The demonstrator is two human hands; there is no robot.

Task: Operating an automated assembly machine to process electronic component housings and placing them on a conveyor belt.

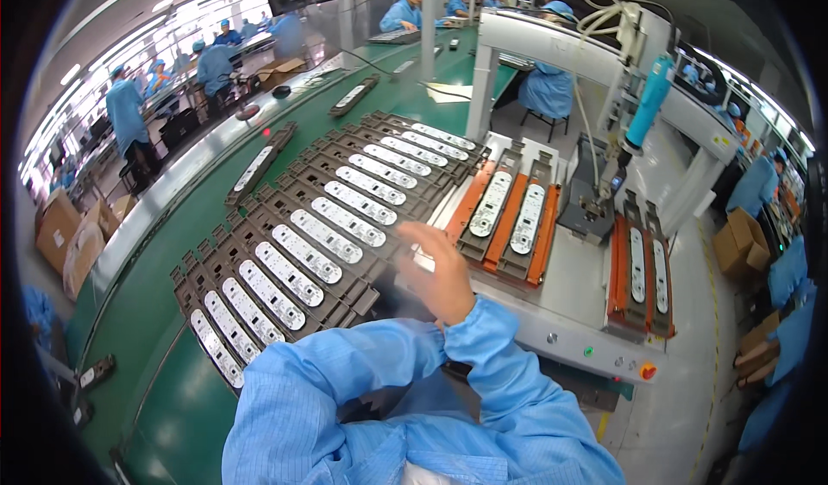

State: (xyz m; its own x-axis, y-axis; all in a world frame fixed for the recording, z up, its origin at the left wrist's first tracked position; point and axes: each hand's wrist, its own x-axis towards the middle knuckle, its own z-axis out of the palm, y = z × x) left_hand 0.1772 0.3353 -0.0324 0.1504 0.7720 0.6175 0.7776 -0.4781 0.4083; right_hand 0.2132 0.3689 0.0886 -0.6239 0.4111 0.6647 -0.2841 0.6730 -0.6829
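My right hand is raised just right of a row of grey-brown trays. Its fingers are stretched toward the trays, slightly blurred, with nothing visible in them. My left arm in a blue sleeve crosses in front of me toward the right wrist. The left hand is almost wholly hidden there, so its fingers cannot be read. Long white circuit boards with rounded ends lie side by side in the trays, several in the row. Right of my hand, two more boards sit in trays on an orange-edged fixture.
A white machine frame carries a teal cylindrical tool over the bench. Another orange fixture with two boards stands at the right. Single trays lie on the green conveyor. A red knob sits on the machine's front. Co-workers sit farther off.
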